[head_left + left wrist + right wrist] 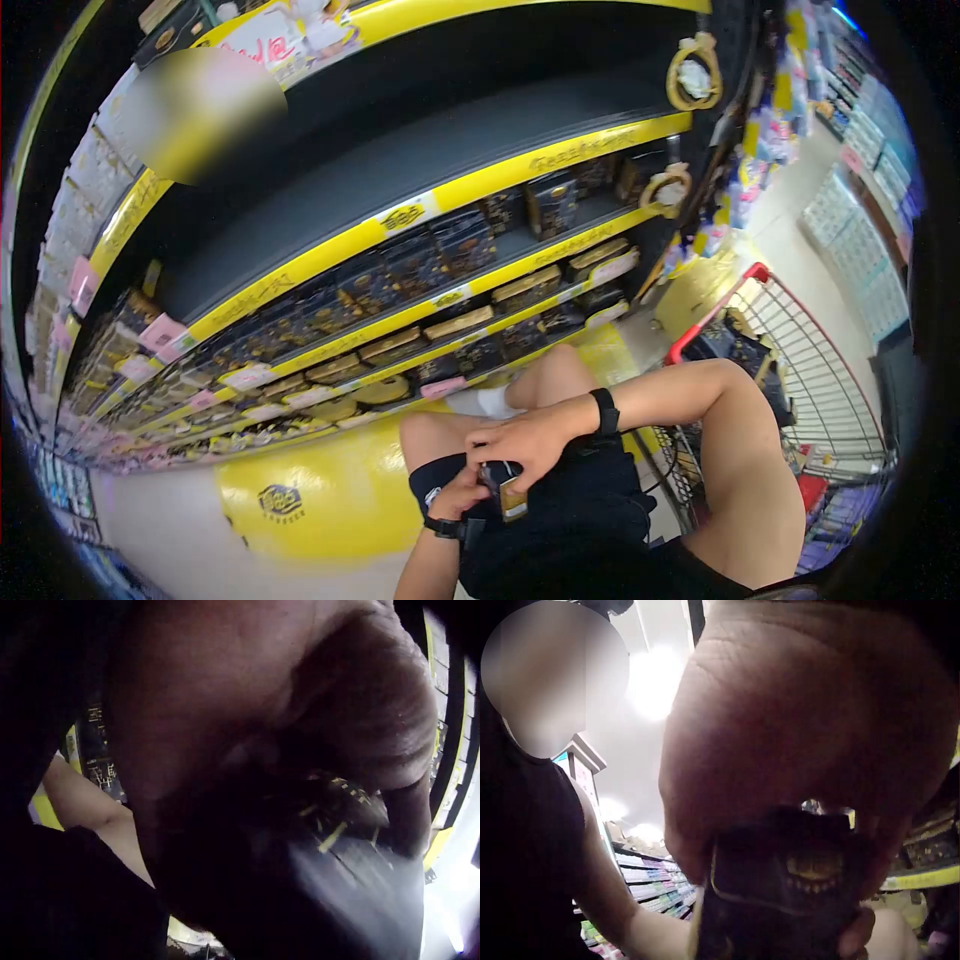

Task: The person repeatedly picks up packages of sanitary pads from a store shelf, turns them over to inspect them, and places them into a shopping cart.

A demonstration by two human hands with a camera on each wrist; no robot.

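Low in front of the torso, a small black pack with gold print [512,498] is held in both hands. My right hand [535,438] grips it from above, its fingers bent over the top. From the near left side, my left hand [462,492] holds the same pack, fingers and thumb around it. In the right wrist view the dark face of the pack [769,907] shows a gold outline and emblem below the palm. A glossy side of the pack [352,862] appears blurred under the palm in the left wrist view.
Shelves with yellow edge strips [440,205] run along the front, their lower rows full of dark boxes [465,245]. At the right stands a wire shopping cart [825,370] with a red handle and dark packs inside. Yellow floor covering [330,490] lies before the shelves.
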